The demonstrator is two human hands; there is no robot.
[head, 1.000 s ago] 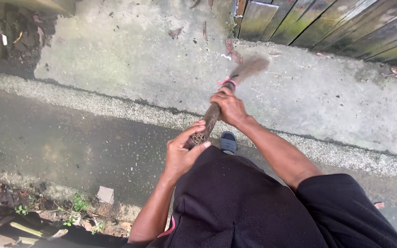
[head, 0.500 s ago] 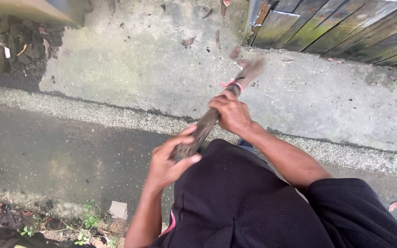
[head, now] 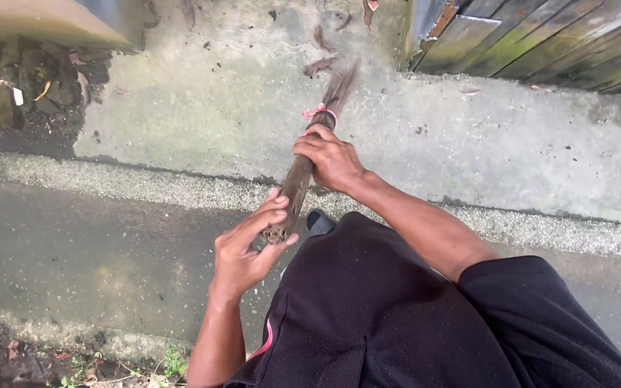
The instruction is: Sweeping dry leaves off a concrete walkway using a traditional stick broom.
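I hold a stick broom (head: 297,181) made of bundled dark twigs, bound with a pink tie near its head. My right hand (head: 328,158) grips the bundle just below the pink tie. My left hand (head: 247,248) wraps its fingers around the butt end close to my body. The blurred bristles (head: 339,82) brush the pale concrete slab (head: 203,108) beside a few dry leaves (head: 319,66).
A weathered wooden fence (head: 540,39) runs along the top right. Stones and soil (head: 8,86) lie at the top left. A wet dark strip (head: 73,244) edged with gravel crosses the middle. Weeds and debris (head: 131,363) line the bottom left. My dark sandal (head: 319,221) shows.
The broom head swung from right to left across the concrete, pushing leaves leftward. Both hands moved left with it, and the view shifted slightly right.
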